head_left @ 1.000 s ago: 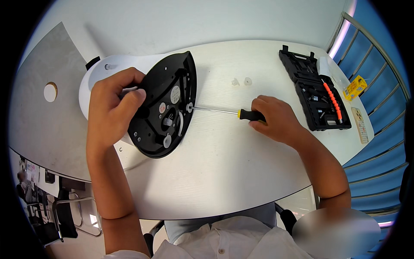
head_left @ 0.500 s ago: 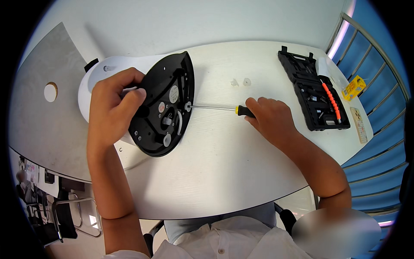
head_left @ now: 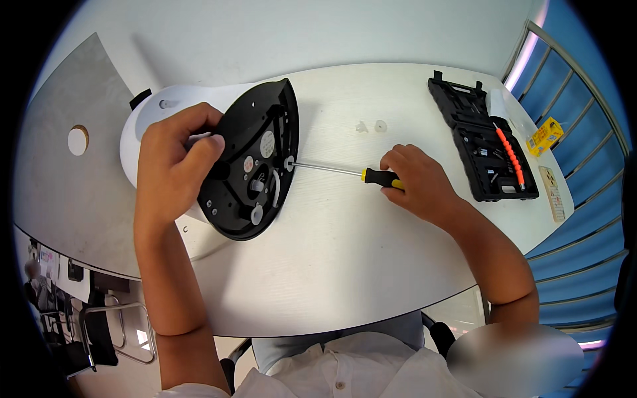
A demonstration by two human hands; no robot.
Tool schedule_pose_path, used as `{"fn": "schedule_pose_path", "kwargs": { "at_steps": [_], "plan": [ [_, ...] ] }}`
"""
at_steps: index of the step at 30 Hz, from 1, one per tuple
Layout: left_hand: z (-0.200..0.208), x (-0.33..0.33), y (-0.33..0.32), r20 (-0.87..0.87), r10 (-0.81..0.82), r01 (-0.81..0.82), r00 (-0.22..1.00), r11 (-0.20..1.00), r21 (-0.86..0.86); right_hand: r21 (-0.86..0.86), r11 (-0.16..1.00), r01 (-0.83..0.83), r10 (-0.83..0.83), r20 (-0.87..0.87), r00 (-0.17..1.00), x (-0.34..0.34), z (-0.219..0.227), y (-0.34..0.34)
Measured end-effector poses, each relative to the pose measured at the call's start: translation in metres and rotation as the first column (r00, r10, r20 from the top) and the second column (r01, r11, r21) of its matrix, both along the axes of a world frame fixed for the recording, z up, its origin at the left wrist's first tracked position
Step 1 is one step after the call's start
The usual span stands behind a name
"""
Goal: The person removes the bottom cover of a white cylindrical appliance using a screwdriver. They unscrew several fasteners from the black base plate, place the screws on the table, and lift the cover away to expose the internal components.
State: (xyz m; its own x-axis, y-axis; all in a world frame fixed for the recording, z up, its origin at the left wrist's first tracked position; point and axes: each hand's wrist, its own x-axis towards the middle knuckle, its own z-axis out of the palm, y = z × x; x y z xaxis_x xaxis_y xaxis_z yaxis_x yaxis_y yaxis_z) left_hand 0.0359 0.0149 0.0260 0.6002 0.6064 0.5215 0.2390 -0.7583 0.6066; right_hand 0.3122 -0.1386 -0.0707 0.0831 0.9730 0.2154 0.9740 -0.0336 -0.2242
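My left hand grips a white appliance tipped on its side, its black base turned toward the right. Thumb and bent fingers close on the upper left edge of that base. In my right hand is a screwdriver with a black and yellow handle, held near the handle's rear end. Its long metal shaft runs left, and the tip meets a round whitish foot at the base's right edge. Another pale round foot sits lower on the base.
Two small translucent pieces lie on the white table beyond the screwdriver. To the right are an open black tool case with an orange flexible shaft, a yellow box and a beige strip. A metal railing borders the right side.
My right hand has shifted slightly right and up along the screwdriver handle, showing more of it. The screwdriver tip stays at the same foot; my left hand and the appliance hold still.
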Motion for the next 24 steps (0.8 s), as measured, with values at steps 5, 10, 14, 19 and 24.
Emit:
{"fn": "schedule_pose_path", "kwargs": {
  "at_steps": [5, 10, 14, 19, 24],
  "plan": [
    [0.002, 0.002, 0.000, -0.004, -0.015, 0.015, 1.000, 1.000, -0.004, 0.047, 0.999, -0.020, 0.015, 0.095, 0.995, 0.004, -0.014, -0.002],
    [0.001, 0.001, -0.002, -0.003, -0.004, 0.004, 1.000, 1.000, 0.006, -0.117, 0.990, 0.078, -0.074, 0.037, 0.997, -0.002, 0.014, -0.002],
    [0.002, 0.001, -0.002, -0.012, -0.005, 0.005, 1.000, 1.000, 0.011, -0.318, 0.938, 0.134, -0.241, -0.328, 0.913, 0.004, 0.017, 0.000],
    [0.002, 0.001, -0.001, -0.010, 0.001, -0.001, 1.000, 1.000, 0.030, -0.322, 0.944, 0.067, -0.194, -0.380, 0.905, 0.017, 0.017, 0.003],
    [0.003, 0.002, -0.001, -0.024, 0.015, -0.014, 1.000, 0.999, 0.033, 0.024, 0.999, -0.035, 0.037, -0.080, 0.996, 0.021, 0.007, 0.000]
  ]
}}
